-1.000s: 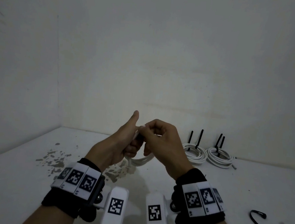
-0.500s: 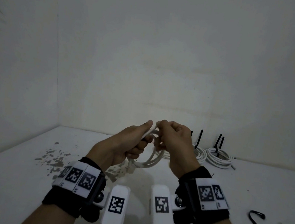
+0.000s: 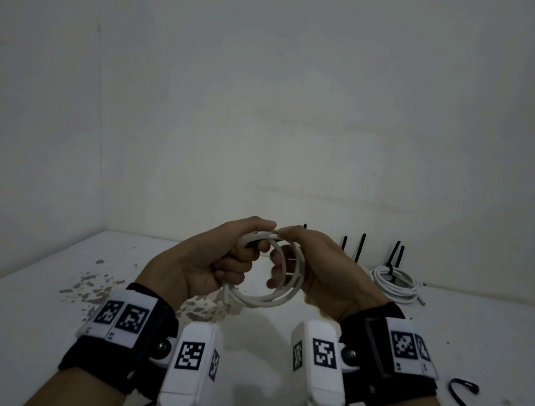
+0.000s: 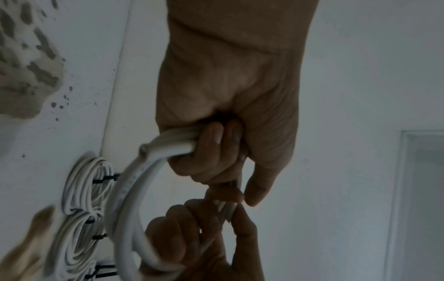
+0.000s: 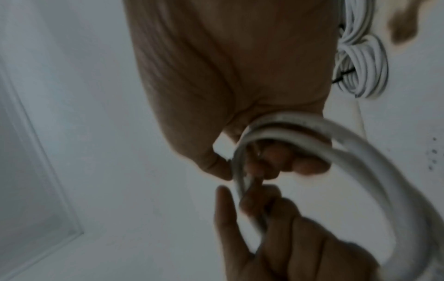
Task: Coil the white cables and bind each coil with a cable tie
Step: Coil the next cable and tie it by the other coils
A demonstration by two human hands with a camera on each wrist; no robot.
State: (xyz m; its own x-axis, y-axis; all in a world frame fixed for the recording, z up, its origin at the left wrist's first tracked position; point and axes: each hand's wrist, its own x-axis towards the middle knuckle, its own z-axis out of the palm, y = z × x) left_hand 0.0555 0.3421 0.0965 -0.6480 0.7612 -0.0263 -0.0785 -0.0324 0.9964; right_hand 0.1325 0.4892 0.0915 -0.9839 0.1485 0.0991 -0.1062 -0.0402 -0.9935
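A white cable coil of a few round loops hangs above the table between both hands. My left hand grips the coil's left top, thumb laid over the strands and fingers curled beneath. My right hand holds the right side, fingers curled through the ring. In the left wrist view the left hand clamps the coil, and the right hand pinches the strands just below it. The right wrist view shows the right hand hooked round the coil.
Bound white coils with upright black ties lie at the back right by the wall. A loose black cable tie lies on the white table at the right. Chipped paint patches mark the table's left.
The left thumb, raised a second ago, now lies on the cable. Both hands have drawn slightly apart, and the coil has opened into a fuller round ring between them.
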